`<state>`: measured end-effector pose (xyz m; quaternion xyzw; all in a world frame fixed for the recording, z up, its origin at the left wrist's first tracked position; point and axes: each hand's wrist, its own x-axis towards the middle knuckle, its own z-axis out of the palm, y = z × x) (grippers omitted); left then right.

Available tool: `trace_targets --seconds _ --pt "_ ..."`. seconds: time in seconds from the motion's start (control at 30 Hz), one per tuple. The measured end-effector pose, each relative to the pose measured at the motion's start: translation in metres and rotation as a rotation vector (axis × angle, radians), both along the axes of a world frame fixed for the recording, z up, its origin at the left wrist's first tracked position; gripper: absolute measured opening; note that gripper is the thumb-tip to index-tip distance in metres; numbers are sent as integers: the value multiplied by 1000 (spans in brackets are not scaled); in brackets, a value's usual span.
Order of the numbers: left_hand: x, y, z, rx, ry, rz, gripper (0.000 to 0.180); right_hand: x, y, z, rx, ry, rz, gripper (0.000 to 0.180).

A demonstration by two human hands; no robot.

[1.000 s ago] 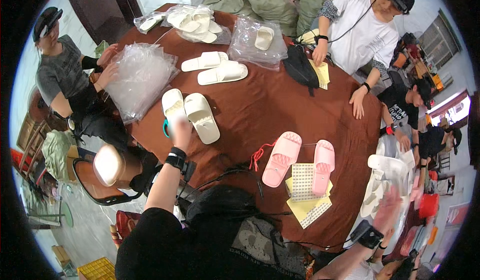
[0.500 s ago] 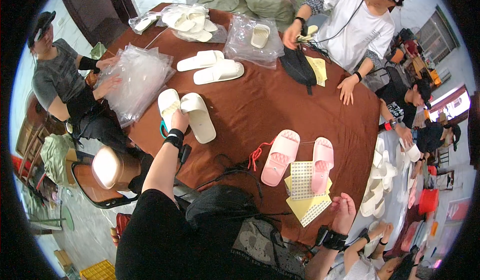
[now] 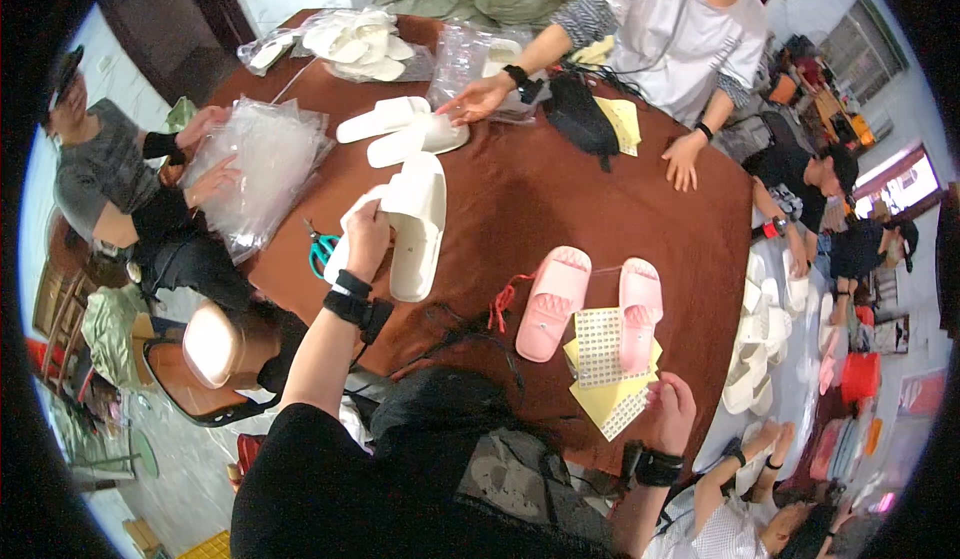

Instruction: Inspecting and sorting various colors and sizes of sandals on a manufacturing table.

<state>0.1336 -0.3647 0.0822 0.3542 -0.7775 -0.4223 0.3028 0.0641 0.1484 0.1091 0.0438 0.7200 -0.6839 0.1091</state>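
My left hand [image 3: 367,237] is closed round a pair of white slippers [image 3: 418,229], holding them tilted at the left of the table; the hand partly hides one of them. Beside them lie teal-handled scissors [image 3: 321,251]. Two pink slippers [image 3: 553,309] rest in front of me, joined by a thin cord with a red tangle at one end. The right one of them lies on a sticker sheet [image 3: 600,347] with small printed marks and yellow backing. At that sheet's right edge is my right hand [image 3: 676,414], fingers curled together; what they pinch, if anything, is too small to make out.
Across the brown-covered table [image 3: 500,199] a co-worker's hand [image 3: 480,97] touches another white slipper pair [image 3: 420,139]. A person at the left handles clear plastic bags [image 3: 265,169]. Bagged white slippers [image 3: 360,44] and a black pouch [image 3: 580,119] lie at the back. Black cables run near me.
My left hand has moved the white slippers rightward, uncovering the scissors. My right hand has shifted slightly toward the sheets. The co-worker opposite has reached across to the other white pair.
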Motion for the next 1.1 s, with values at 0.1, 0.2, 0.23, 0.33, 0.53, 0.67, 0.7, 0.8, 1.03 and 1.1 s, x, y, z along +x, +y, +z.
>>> trace_targets --seconds 0.1,0.2,0.23,0.33,0.53,0.67,0.7,0.8,1.03,1.1 --pt "-8 17 15 71 86 -107 22 -1 -11 -6 26 14 85 18" --pt "-19 60 46 269 127 -186 23 1 -37 5 124 -6 176 21" --pt "-24 71 47 254 147 -236 23 2 -47 11 141 22 226 22" --pt "-41 115 71 304 152 -439 25 6 -66 8 97 101 344 31" --pt "-73 192 80 466 173 -638 24 21 -110 39 -222 165 456 55" --pt "-83 236 78 457 176 -739 24 18 -110 39 -175 241 355 50" --pt "-85 242 76 427 165 -754 24 16 -105 35 -157 214 257 46" --pt "-90 244 49 108 70 -951 26 10 -86 25 -158 150 109 34" --pt "-89 220 -60 -179 -144 -868 37 -3 -44 -22 -108 51 -25 34" --pt "-85 219 -59 -379 -201 -748 46 -3 -41 -27 -116 40 -41 34"
